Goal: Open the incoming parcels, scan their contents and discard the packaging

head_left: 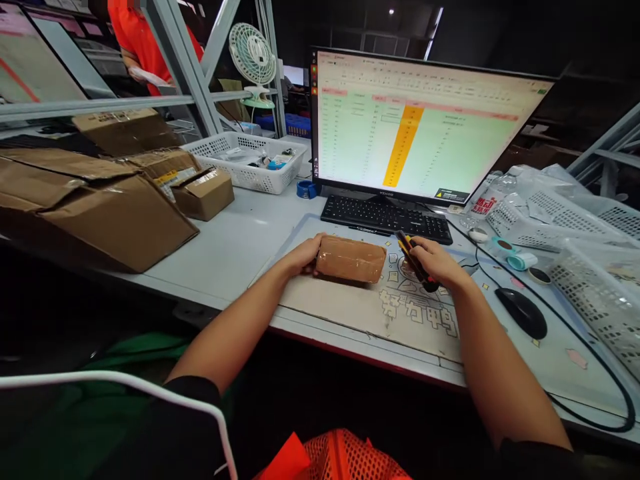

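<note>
A small brown cardboard box (351,260), wrapped in shiny tape, is held at its left end by my left hand (306,257). It sits over the printed desk mat (340,303), close to the table's front edge. To the right of the box, my right hand (433,261) is closed around a black and yellow utility knife (418,267). The knife's upper end points toward the monitor, apart from the box. I cannot make out whether its blade is out.
Behind the hands stand a keyboard (387,217) and a monitor (425,127). Cardboard boxes (95,207) and a white basket (260,170) are on the left. A mouse (522,312), tape rolls (523,261) and white baskets (595,300) lie right. A person in orange (133,40) is beyond the frame.
</note>
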Demonstrator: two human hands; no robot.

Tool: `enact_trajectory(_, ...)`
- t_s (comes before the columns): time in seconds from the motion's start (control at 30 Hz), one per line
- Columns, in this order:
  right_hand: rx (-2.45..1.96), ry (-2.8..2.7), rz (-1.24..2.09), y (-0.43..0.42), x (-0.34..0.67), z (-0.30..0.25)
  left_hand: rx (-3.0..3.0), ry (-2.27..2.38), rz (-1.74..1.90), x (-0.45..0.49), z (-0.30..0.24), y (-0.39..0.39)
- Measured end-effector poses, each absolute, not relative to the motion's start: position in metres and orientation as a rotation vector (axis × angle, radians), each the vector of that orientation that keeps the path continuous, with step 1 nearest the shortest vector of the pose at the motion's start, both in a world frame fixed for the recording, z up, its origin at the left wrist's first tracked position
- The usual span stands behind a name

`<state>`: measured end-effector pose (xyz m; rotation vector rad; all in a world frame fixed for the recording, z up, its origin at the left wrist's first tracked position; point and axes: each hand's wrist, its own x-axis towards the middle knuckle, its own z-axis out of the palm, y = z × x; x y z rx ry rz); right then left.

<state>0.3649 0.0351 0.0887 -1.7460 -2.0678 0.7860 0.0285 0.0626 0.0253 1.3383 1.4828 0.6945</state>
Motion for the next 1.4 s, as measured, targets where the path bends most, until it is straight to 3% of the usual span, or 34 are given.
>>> enact_trajectory(0.17, -1.522, -1.845, 1.229, 0.026, 0.367, 0.078, 1.594, 1.745, 0.910, 0.026, 0.027, 0.064)
enact_trajectory(0.27, -1.576, -1.738, 1.316, 0.031, 0.368, 0.067, 1.771, 1.569, 1.018, 0.030, 0.029, 0.057)
enact_trajectory(0.37, -1.589, -1.623, 1.395, 0.037, 0.366, 0.057, 2.001, 1.289, 0.832, 0.034, 0.032, 0.047)
enact_trajectory(0.47, -1.588, -1.585, 1.395, 0.041, 0.362, 0.050, 2.123, 1.241, 0.661, 0.035, 0.034, 0.041)
enact_trajectory(0.83, -1.509, -1.660, 1.401, 0.041, 0.355, 0.043, 2.145, 1.169, 0.619, 0.034, 0.035, 0.042)
enact_trajectory(1.3, -1.441, -1.884, 1.654, 0.033, 0.369, 0.058, 2.159, 1.329, 0.651, 0.039, 0.034, 0.044)
enact_trajectory(1.4, -1.475, -1.872, 1.562, 0.034, 0.370, 0.058, 2.130, 1.500, 0.641, 0.048, 0.036, 0.033)
